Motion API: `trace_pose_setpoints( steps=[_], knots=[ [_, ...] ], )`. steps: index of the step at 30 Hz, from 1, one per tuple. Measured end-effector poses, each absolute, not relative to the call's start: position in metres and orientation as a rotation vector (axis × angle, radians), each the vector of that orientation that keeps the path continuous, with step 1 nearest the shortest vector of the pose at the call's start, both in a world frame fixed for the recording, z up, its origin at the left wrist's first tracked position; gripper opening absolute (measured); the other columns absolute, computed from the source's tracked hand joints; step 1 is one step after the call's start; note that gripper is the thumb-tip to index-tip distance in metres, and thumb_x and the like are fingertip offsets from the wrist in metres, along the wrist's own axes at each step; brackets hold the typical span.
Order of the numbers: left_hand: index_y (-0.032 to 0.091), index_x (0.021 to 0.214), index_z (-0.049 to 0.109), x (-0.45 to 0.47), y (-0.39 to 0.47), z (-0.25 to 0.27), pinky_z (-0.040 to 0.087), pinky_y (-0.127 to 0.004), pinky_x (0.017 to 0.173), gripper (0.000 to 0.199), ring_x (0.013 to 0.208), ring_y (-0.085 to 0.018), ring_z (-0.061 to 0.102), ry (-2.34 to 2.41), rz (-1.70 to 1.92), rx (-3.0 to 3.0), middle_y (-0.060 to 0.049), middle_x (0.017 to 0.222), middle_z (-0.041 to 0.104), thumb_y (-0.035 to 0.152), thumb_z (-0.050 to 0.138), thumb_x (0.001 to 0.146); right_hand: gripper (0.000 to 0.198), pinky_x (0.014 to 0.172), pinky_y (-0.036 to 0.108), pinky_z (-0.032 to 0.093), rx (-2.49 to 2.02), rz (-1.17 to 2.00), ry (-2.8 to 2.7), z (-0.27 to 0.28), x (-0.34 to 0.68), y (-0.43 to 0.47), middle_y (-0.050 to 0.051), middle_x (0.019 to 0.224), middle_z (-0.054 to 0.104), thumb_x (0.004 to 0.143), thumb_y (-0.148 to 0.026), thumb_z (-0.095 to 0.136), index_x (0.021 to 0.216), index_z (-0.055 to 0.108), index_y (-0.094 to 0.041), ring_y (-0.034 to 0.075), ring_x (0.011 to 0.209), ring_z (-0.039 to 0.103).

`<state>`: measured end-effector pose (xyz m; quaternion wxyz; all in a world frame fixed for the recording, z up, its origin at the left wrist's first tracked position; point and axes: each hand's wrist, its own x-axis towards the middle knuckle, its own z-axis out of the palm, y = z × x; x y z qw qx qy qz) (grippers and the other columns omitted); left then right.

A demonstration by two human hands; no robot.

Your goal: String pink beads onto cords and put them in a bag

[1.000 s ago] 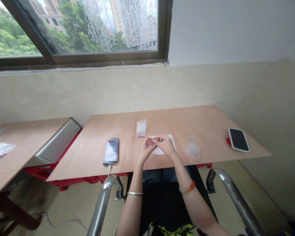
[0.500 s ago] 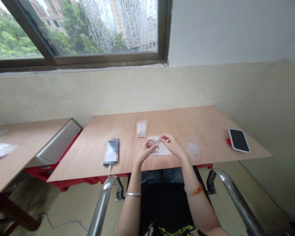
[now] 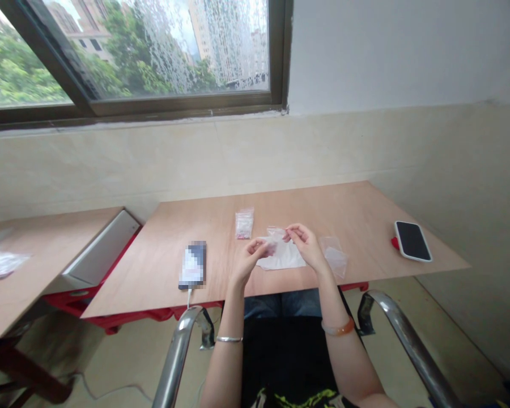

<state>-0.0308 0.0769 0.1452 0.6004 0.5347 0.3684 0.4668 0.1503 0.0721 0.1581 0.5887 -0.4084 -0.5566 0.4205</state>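
My left hand (image 3: 250, 259) is closed in a pinch at the edge of a small clear plastic bag (image 3: 272, 247) with something pinkish in it. A little to the right, my right hand (image 3: 305, 242) has its thumb and fingertips pressed together; a tiny reddish spot shows at the tips, too small to name. Under and between both hands lies a white sheet (image 3: 287, 259) on the table. The top of a clear zip bag (image 3: 276, 231) shows just beyond the sheet, partly hidden, and I cannot tell whether it belongs to the bag in my left hand.
A filled zip bag (image 3: 243, 224) lies farther back on the wooden table (image 3: 323, 207). Flat clear bags (image 3: 336, 258) rest right of my hands. A phone on a cable (image 3: 193, 265) is at left, another phone (image 3: 413, 241) at right. Metal armrests (image 3: 181, 345) flank me.
My hands have drawn apart: the right one moved right and away from me, the left one slightly left. More of the white sheet and the zip bag's top now shows.
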Motion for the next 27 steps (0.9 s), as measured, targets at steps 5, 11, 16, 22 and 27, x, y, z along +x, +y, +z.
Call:
trace_pose_setpoints(
  steps=[5, 11, 16, 22, 27],
  knots=[
    [0.013, 0.082, 0.065, -0.030, 0.079, 0.152, 0.046, -0.022, 0.063, 0.025, 0.065, -0.011, 0.058, 0.913, 1.201, 1.186, -0.003, 0.072, 0.065, 0.036, 0.069, 0.075, 0.016, 0.068, 0.026, 0.045, -0.873, 1.129, -1.357, 0.156, 0.150, 0.070, -0.001, 0.070, 0.061, 0.082, -0.035, 0.057, 0.089, 0.058, -0.020, 0.014, 0.068, 0.058],
    [0.013, 0.077, 0.065, -0.032, 0.076, 0.165, 0.046, -0.021, 0.059, 0.021, 0.061, -0.010, 0.058, 0.981, 1.283, 1.291, -0.002, 0.066, 0.064, 0.033, 0.069, 0.074, 0.022, 0.067, 0.026, 0.043, -0.852, 1.158, -1.313, 0.154, 0.148, 0.070, -0.003, 0.066, 0.059, 0.080, -0.031, 0.061, 0.100, 0.055, -0.022, 0.013, 0.065, 0.056],
    [0.014, 0.079, 0.064, -0.028, 0.072, 0.175, 0.045, -0.021, 0.053, 0.019, 0.055, -0.010, 0.058, 1.020, 1.298, 1.439, 0.000, 0.060, 0.062, 0.033, 0.066, 0.078, 0.030, 0.065, 0.025, 0.044, -0.865, 1.130, -1.243, 0.156, 0.149, 0.070, -0.003, 0.068, 0.061, 0.078, -0.032, 0.063, 0.105, 0.055, -0.022, 0.012, 0.063, 0.057],
    [0.015, 0.083, 0.064, -0.021, 0.069, 0.184, 0.048, -0.021, 0.056, 0.019, 0.058, -0.011, 0.059, 1.037, 1.472, 1.410, 0.000, 0.063, 0.062, 0.033, 0.065, 0.079, 0.036, 0.068, 0.028, 0.048, -0.864, 1.232, -1.085, 0.158, 0.136, 0.069, 0.002, 0.074, 0.068, 0.073, -0.041, 0.069, 0.101, 0.063, -0.019, 0.015, 0.068, 0.063],
    [0.016, 0.083, 0.064, -0.027, 0.068, 0.186, 0.048, -0.021, 0.059, 0.018, 0.062, -0.011, 0.061, 1.056, 1.500, 1.440, -0.001, 0.068, 0.064, 0.033, 0.065, 0.079, 0.026, 0.066, 0.028, 0.049, -0.899, 1.276, -1.150, 0.162, 0.129, 0.065, 0.002, 0.067, 0.068, 0.068, -0.043, 0.072, 0.076, 0.069, -0.018, 0.015, 0.064, 0.062]
  ],
)
